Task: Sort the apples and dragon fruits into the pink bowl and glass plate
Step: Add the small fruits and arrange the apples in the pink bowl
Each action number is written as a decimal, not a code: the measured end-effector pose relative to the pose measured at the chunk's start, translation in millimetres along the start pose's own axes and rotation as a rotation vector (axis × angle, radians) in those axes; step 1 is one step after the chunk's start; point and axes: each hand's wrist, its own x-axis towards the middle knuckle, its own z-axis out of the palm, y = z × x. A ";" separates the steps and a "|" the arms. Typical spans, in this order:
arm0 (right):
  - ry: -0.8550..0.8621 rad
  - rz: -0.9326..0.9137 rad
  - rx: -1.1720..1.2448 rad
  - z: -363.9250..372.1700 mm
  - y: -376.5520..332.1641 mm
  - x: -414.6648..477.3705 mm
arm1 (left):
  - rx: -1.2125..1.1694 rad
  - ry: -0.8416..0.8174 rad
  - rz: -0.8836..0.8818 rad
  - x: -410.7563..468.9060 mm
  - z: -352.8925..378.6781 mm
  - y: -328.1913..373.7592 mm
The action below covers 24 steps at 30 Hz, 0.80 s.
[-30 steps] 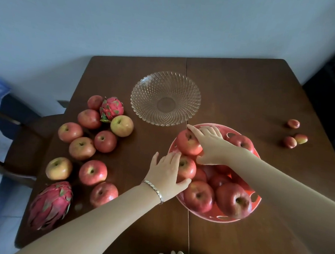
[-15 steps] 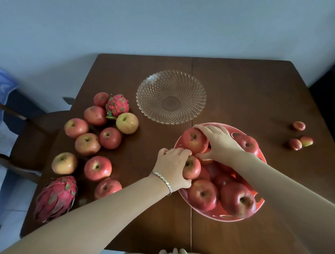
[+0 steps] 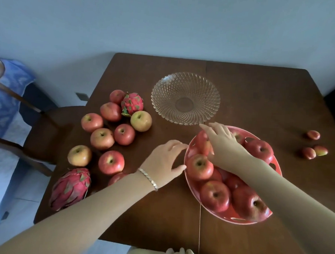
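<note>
The pink bowl (image 3: pixel 276 166) stands at the near right of the table and holds several red apples, such as one apple (image 3: pixel 199 166) by its left rim. Beyond it sits the glass plate (image 3: pixel 165 84), with nothing on it. Several loose apples (image 3: pixel 111 162) lie on the table's left side. With them are a small dragon fruit (image 3: pixel 132 104) at the back and a large dragon fruit (image 3: pixel 70 188) at the front corner. My left hand (image 3: pixel 164 161) hovers just left of the bowl's rim, fingers relaxed, holding nothing. My right hand (image 3: pixel 222 141) is over the bowl's far left apples, fingers extended and empty.
Three small reddish fruits (image 3: pixel 313 134) lie near the table's right edge. A wooden chair (image 3: pixel 46 130) stands against the table's left side, with a blue cloth (image 3: pixel 5 99) behind it. A seam (image 3: pixel 199 225) runs down the tabletop's middle.
Both hands have let go of the apples they gripped in the bowl. My left hand has drawn back left past the rim; my right hand has lifted and straightened its fingers.
</note>
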 end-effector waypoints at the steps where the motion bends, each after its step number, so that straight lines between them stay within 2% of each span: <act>1: 0.122 -0.092 0.051 -1.2 -15.0 -4.5 | -0.015 0.071 -0.044 -8.1 -9.1 -11.5; 3: 0.275 -0.242 0.177 3.6 -47.5 -9.5 | -0.015 0.193 -0.173 -25.8 -27.2 -38.7; 4: 0.267 -0.282 0.228 10.1 -61.5 -9.3 | -0.011 0.214 -0.260 -33.4 -34.9 -51.3; 6: 0.087 -0.247 0.301 30.4 -94.1 -2.7 | -0.019 0.214 -0.432 -47.7 -49.7 -77.7; 9: -0.302 -0.023 0.248 76.0 -134.8 15.7 | 0.014 0.148 -0.610 -60.1 -59.9 -107.3; 12: -0.485 0.072 0.182 121.7 -168.0 24.2 | 0.091 -0.013 -0.668 -66.6 -54.4 -126.5; 15: -0.439 0.114 0.187 153.3 -186.4 26.8 | 0.069 -0.126 -0.675 -67.4 -45.5 -138.9; 21: -0.316 0.320 0.445 144.9 -169.8 18.6 | 0.122 -0.248 -0.656 -58.2 -28.0 -145.7; 24: -0.204 0.255 0.510 117.7 -154.1 6.9 | 0.119 -0.236 -0.673 -55.8 -25.0 -141.7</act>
